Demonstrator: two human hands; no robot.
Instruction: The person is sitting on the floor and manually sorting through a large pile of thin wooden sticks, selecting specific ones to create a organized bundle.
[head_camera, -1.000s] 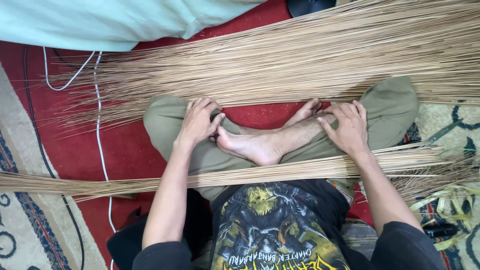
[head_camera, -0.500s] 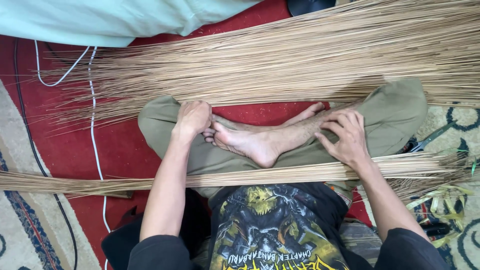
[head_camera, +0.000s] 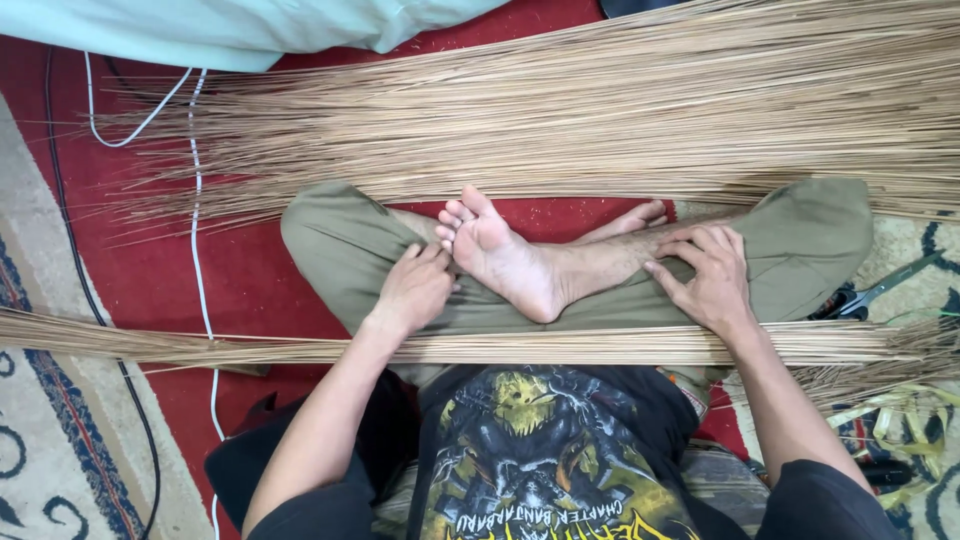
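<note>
Cross-legged on the red rug (head_camera: 250, 290), the person rests the left hand (head_camera: 415, 290) loose and holding nothing against the bare foot (head_camera: 500, 260). The right hand (head_camera: 710, 280) lies flat, fingers spread, on the shin. A thin stick bundle (head_camera: 560, 347) lies across the lap, just below both hands.

Dry matt sticks (head_camera: 560, 110) on red woven carpet (head_camera: 250, 270)

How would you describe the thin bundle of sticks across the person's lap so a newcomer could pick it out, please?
Start at the big fan of sticks spread on the red carpet. Come down past the crossed legs to the lap: the thin bundle lies there, below both hands. Unlike the fan, it is narrow and tightly gathered.
</note>
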